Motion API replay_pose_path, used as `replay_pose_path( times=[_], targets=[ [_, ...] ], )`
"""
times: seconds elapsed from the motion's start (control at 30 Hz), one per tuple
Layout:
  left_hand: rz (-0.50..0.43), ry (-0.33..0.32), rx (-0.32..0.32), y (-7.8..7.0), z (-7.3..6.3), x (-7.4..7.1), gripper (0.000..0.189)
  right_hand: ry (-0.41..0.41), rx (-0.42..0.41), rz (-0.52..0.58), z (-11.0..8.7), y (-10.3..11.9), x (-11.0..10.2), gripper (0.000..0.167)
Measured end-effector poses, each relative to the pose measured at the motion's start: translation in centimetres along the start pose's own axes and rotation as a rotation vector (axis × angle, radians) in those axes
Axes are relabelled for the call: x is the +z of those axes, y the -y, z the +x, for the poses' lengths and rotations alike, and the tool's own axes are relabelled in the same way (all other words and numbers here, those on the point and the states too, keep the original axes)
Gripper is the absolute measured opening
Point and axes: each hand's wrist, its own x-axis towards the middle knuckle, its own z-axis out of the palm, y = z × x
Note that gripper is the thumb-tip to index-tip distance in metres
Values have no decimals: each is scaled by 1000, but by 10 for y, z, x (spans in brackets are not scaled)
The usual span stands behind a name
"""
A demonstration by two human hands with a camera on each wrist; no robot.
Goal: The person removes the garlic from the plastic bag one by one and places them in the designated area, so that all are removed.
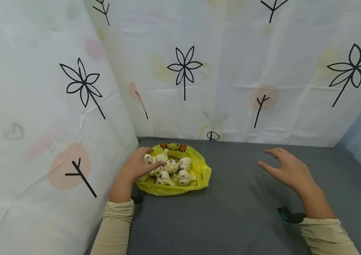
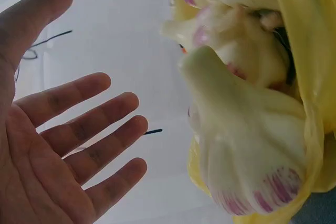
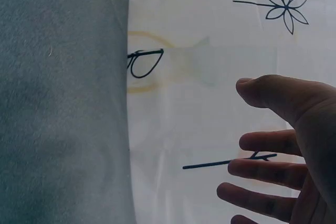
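Observation:
Several garlic bulbs (image 1: 171,166), white with purple streaks, lie in a yellow plastic bag (image 1: 202,177) whose mouth is spread wide on the grey table. My left hand (image 1: 137,164) hovers over the bag's left side, thumb and fingers apart. In the left wrist view a large garlic bulb (image 2: 247,145) fills the right side, beyond the spread fingers (image 2: 105,150), with a gap between them. Off to the right of the bag, my right hand (image 1: 290,170) is held above the table with fingers extended and nothing in it.
The grey table (image 1: 231,219) runs back to a white cloth wall (image 1: 231,113) printed with flowers and twigs. Another cloth wall (image 1: 40,141) stands close along the left side. A black strap piece (image 1: 290,215) juts from the right wrist.

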Motion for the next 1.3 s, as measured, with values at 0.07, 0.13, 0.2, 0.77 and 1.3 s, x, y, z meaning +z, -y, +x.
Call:
replay_pose_path(
  times=[0.07, 0.13, 0.2, 0.77, 1.3],
  targets=[
    [-37, -22, -11, 2, -2, 1, 85, -18, -14, 33, 0, 4, 1, 67],
    [-71, -45, -28, 5, -3, 1, 86, -29, -32, 74, 1, 8, 2, 63],
    [-99, -61, -32, 8, -5, 1, 83, -33, -59, 123, 2, 13, 4, 60],
    [-148, -101, -69, 53, -10, -6, 65, -35, -241, 416, 35, 62, 42, 45],
    [-191, -62, -169, 80, -2, 4, 79, 59, -339, 557, 68, 126, 75, 43]
  ],
)
